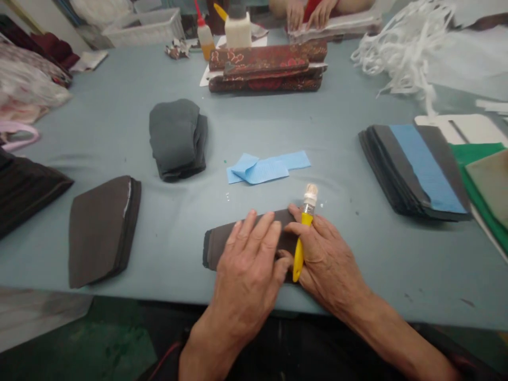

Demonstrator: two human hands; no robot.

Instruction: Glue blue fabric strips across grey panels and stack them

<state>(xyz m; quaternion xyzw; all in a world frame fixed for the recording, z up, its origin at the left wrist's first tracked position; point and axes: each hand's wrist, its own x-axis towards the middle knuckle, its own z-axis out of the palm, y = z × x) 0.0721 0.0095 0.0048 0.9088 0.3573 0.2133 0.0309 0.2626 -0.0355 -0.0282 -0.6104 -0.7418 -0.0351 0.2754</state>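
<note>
My left hand (pixel 250 259) lies flat, fingers stretched out, on a small stack of dark grey fabric pieces (pixel 216 246) near the table's front edge. My right hand (pixel 321 254) rests on the right end of the same stack and grips a yellow-handled brush (pixel 304 227), its pale bristle tip pointing away from me. A light blue paper strip (pixel 265 166), partly folded, lies just beyond the stack.
A dark brown stack (pixel 101 230) and a grey folded pile (pixel 177 137) lie to the left. A fanned grey stack topped with blue (pixel 416 169) sits to the right. Red patterned cases (pixel 268 66), glue bottles (pixel 237 26) and another person's hands (pixel 309 13) are across the table.
</note>
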